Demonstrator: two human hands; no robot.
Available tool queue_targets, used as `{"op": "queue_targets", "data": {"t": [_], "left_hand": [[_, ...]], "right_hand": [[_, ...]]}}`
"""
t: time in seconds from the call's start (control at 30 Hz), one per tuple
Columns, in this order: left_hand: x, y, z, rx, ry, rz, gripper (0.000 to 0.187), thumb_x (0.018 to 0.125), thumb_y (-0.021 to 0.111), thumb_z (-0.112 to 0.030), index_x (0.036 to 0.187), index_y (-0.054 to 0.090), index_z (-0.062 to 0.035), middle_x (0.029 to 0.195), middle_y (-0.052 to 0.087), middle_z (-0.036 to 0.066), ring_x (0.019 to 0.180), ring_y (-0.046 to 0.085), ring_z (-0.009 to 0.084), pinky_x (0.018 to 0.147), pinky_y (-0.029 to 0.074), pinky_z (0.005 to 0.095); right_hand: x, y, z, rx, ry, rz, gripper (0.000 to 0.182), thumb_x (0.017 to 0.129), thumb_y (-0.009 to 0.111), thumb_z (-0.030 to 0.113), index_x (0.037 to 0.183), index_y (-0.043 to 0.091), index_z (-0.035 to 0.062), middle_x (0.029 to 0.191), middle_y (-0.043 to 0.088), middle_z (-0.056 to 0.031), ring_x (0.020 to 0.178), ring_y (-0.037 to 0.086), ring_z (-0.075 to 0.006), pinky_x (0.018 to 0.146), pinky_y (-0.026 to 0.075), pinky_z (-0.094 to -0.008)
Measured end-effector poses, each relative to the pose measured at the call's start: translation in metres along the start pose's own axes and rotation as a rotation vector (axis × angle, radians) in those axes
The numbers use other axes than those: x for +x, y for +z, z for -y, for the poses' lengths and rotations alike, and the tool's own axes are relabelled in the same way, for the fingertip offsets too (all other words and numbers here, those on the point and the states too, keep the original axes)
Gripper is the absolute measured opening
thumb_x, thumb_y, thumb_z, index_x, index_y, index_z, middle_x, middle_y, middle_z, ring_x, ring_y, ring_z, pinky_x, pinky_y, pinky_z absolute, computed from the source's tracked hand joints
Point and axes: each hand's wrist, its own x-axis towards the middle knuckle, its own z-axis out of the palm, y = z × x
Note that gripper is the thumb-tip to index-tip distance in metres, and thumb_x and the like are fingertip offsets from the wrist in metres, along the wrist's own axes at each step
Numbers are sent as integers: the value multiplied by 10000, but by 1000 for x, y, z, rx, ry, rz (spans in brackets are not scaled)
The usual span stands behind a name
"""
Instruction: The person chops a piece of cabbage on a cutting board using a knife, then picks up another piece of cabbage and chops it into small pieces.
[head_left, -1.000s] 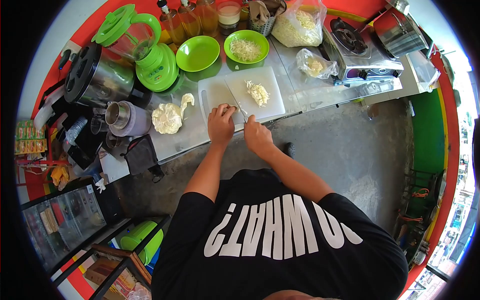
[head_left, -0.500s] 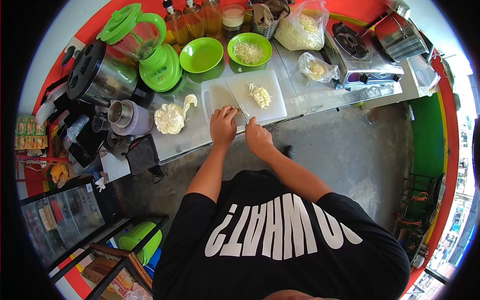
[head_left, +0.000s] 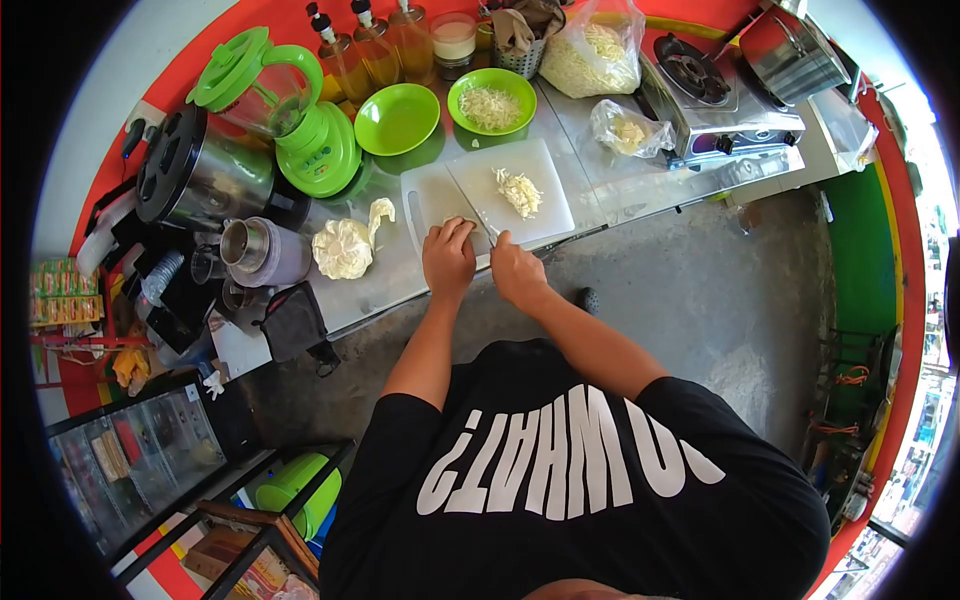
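On the white cutting board point(head_left: 550, 205), my left hand point(head_left: 449, 258) has its fingers curled down over a pale vegetable piece, mostly hidden beneath them. My right hand point(head_left: 518, 270) grips a knife point(head_left: 490, 231), its thin blade pointing away across the board beside my left fingertips. A small heap of shredded cabbage point(head_left: 518, 193) lies to the right of the blade. Left of the board rests a pale, partly peeled cabbage head point(head_left: 342, 248) with one leaf sticking up. Beyond the board, a green bowl point(head_left: 492, 100) contains more pale shreds.
A second green bowl point(head_left: 397, 118), a green blender point(head_left: 318, 150) and oil bottles point(head_left: 375, 50) line the back. At right are a large bag of shreds point(head_left: 597, 60), a smaller plastic bag point(head_left: 630, 133) and a gas stove point(head_left: 715, 120). A metal-topped container point(head_left: 265, 250) stands left.
The whole view has shifted slightly. Both hands stay at almost the same place on the board, with the knife still in my right hand.
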Motion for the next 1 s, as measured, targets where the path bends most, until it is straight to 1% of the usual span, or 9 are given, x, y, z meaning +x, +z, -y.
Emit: {"op": "queue_targets", "data": {"t": [0.07, 0.1, 0.17, 0.27, 0.6, 0.67, 0.8, 0.87, 1.0], "left_hand": [[0, -2, -2, 1, 0, 11, 228, 828, 627, 3, 1005, 741, -84, 1072, 701, 37, 911, 627, 291, 832, 505, 408], [1, -2, -2, 3, -4, 19, 214, 833, 629, -6, 999, 741, -82, 1070, 702, 40, 911, 628, 291, 832, 505, 406], [1, -3, -3, 6, -1, 18, 212, 832, 631, -6, 997, 740, -81, 1069, 702, 37, 910, 629, 289, 831, 505, 404], [1, 0, -2, 14, 4, 3, 212, 827, 637, -1, 995, 738, -82, 1062, 699, 29, 907, 629, 285, 825, 504, 399], [1, -2, -3, 7, 2, 3, 190, 828, 638, -13, 977, 736, -80, 1056, 704, 32, 898, 633, 284, 821, 508, 395], [1, -1, -2, 4, -1, -9, 191, 823, 643, -8, 975, 735, -81, 1049, 703, 32, 894, 633, 284, 818, 509, 396], [2, -1, -3, 12, 3, -32, 195, 814, 654, 2, 972, 732, -80, 1037, 702, 32, 888, 631, 285, 811, 511, 399], [2, -1, -3, 12, -1, -23, 192, 814, 655, 0, 972, 732, -79, 1038, 702, 33, 888, 630, 287, 813, 510, 401], [1, -2, -3, 5, -12, -3, 183, 818, 655, -5, 970, 730, -74, 1041, 701, 35, 887, 628, 289, 816, 510, 405]], "right_hand": [[6, -11, 6, -73, -50, 29, 171, 1011, 486, 142, 1086, 472, -11, 964, 729, -264, 930, 731, -426, 802, 595, -493], [7, -11, 6, -70, -52, 24, 171, 1011, 486, 142, 1086, 472, -11, 964, 729, -264, 930, 731, -426, 802, 595, -493], [2, -10, 6, -27, -43, 22, 275, 1058, 478, 264, 1082, 460, -9, 957, 710, -299, 936, 703, -477, 826, 558, -547], [-6, 0, 2, -5, 5, 28, 270, 1050, 499, 245, 1082, 452, -19, 947, 710, -297, 934, 705, -475, 816, 566, -535], [1, -4, 5, -57, -84, 27, 269, 1050, 481, 253, 1079, 443, -12, 959, 711, -301, 932, 705, -481, 813, 572, -536], [-5, 1, 5, -33, 0, 41, 255, 1042, 501, 231, 1065, 444, -17, 950, 709, -306, 930, 706, -479, 813, 572, -535], [2, 2, 6, -6, 17, 26, 247, 1034, 515, 215, 1061, 448, -21, 951, 708, -308, 929, 707, -477, 813, 573, -532], [11, 0, 5, -76, -73, 20, 248, 1036, 511, 219, 1064, 449, -20, 950, 709, -304, 928, 708, -475, 811, 573, -531], [10, -8, 9, -81, -80, 52, 247, 1036, 514, 218, 1064, 450, -18, 959, 710, -301, 933, 708, -474, 815, 574, -529]]}}
